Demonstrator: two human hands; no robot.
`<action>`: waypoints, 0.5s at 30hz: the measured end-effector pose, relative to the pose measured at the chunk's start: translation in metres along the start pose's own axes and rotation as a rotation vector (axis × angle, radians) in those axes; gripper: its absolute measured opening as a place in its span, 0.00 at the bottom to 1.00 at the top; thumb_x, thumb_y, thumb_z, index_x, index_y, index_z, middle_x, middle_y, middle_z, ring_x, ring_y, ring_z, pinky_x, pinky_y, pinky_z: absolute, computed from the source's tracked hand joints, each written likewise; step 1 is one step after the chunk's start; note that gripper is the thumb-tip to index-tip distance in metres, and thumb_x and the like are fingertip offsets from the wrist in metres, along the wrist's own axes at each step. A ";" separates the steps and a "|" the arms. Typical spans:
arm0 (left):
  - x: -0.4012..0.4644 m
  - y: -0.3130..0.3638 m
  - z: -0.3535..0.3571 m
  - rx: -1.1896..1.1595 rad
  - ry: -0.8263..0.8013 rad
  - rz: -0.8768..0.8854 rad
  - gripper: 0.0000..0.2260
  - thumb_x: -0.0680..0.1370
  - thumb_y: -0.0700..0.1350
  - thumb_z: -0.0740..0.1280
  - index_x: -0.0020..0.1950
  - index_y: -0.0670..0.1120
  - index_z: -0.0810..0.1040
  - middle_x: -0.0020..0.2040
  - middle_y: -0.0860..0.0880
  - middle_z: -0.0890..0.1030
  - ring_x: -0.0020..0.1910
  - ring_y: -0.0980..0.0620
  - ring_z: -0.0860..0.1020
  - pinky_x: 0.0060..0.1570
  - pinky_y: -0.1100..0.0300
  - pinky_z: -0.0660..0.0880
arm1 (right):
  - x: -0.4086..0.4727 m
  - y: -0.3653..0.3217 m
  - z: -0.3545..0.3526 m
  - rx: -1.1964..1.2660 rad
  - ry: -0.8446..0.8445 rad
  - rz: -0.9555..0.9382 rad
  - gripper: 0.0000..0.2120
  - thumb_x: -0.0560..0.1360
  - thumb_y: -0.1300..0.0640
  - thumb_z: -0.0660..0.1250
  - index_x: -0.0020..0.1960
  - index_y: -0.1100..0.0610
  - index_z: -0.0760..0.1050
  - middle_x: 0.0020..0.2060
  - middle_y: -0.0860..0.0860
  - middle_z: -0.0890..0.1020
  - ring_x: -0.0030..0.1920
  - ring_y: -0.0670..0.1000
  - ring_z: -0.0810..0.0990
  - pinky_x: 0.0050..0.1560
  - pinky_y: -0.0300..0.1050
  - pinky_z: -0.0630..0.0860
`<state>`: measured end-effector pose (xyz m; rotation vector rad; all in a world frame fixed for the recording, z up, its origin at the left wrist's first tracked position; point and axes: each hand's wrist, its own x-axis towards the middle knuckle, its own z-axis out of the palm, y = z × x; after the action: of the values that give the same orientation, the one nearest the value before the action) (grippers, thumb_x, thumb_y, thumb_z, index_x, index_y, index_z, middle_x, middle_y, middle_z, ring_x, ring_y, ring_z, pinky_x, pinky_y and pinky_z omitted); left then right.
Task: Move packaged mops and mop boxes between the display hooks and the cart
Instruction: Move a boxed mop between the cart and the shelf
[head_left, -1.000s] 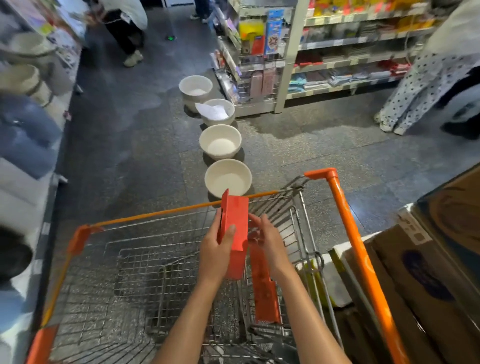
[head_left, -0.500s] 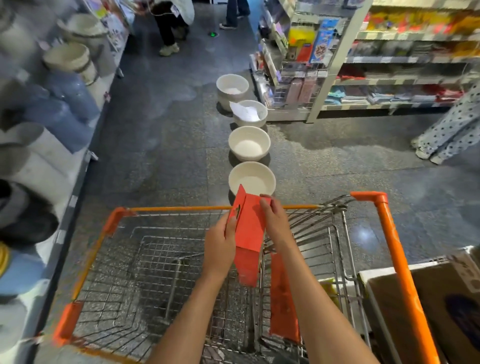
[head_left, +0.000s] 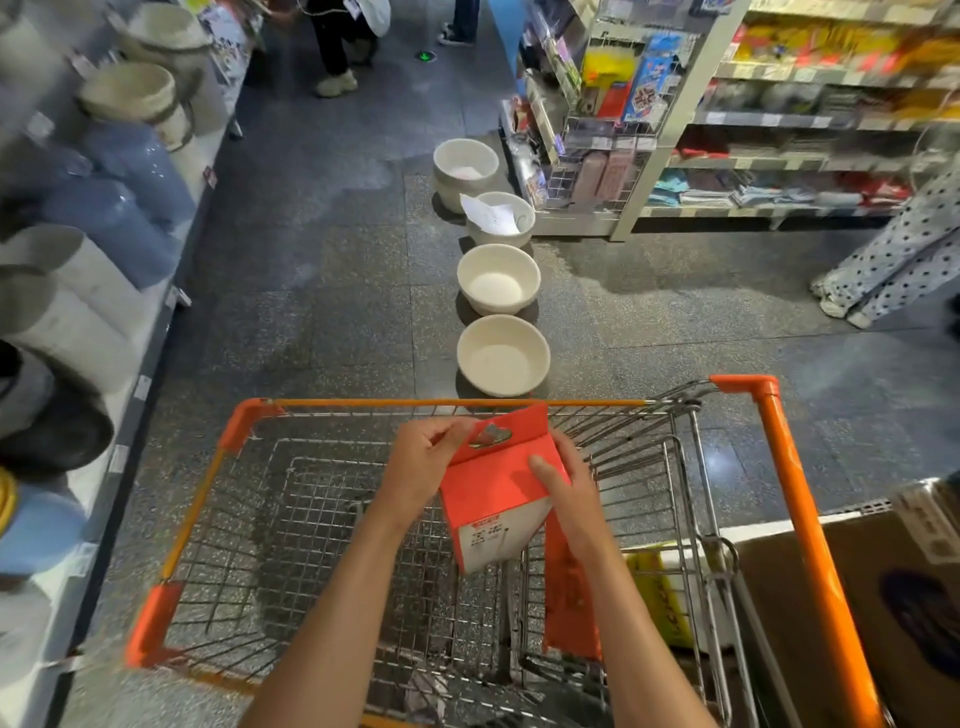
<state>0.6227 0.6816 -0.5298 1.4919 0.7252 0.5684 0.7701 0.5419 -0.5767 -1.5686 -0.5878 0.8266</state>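
Red mop box held over cart

Speckled grey shop floor, shelving both sides; orange-framed wire shopping cart (head_left: 789, 499) below both hands; left hand (head_left: 423, 475) pinches the hang-tab corner of red-and-white cardboard mop box (head_left: 496, 496); right hand (head_left: 563, 493) wraps its right edge; second red box (head_left: 569, 597) upright in cart, under right wrist; four white round basins (head_left: 501, 356) on floor beyond the grip.

A shop aisle, an orange wire shopping cart (head_left: 779, 467), shelves (head_left: 810, 122) full of packaged goods with price labels, white basins (head_left: 503, 358) in a row on the floor, other shoppers.
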 end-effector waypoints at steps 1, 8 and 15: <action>0.002 0.000 0.000 0.019 -0.013 -0.020 0.09 0.79 0.56 0.67 0.50 0.57 0.87 0.48 0.51 0.87 0.47 0.50 0.85 0.44 0.55 0.82 | -0.004 0.002 0.001 0.031 0.017 0.018 0.26 0.68 0.34 0.74 0.61 0.44 0.78 0.54 0.49 0.85 0.54 0.50 0.84 0.48 0.41 0.79; -0.018 -0.003 0.017 -0.064 0.119 -0.107 0.21 0.74 0.63 0.70 0.64 0.56 0.79 0.56 0.56 0.84 0.52 0.56 0.84 0.47 0.59 0.82 | -0.016 0.002 0.014 0.056 0.180 -0.007 0.16 0.71 0.39 0.71 0.55 0.45 0.78 0.48 0.45 0.84 0.48 0.45 0.83 0.43 0.40 0.78; -0.064 -0.041 0.020 -0.094 -0.023 -0.094 0.41 0.73 0.55 0.76 0.79 0.64 0.56 0.73 0.50 0.73 0.68 0.52 0.76 0.61 0.52 0.79 | -0.033 -0.002 0.014 0.075 0.183 0.013 0.31 0.68 0.36 0.73 0.68 0.43 0.71 0.60 0.47 0.82 0.61 0.52 0.81 0.57 0.51 0.80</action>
<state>0.5901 0.6200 -0.5669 1.3685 0.7365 0.5065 0.7392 0.5259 -0.5693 -1.5606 -0.4110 0.6980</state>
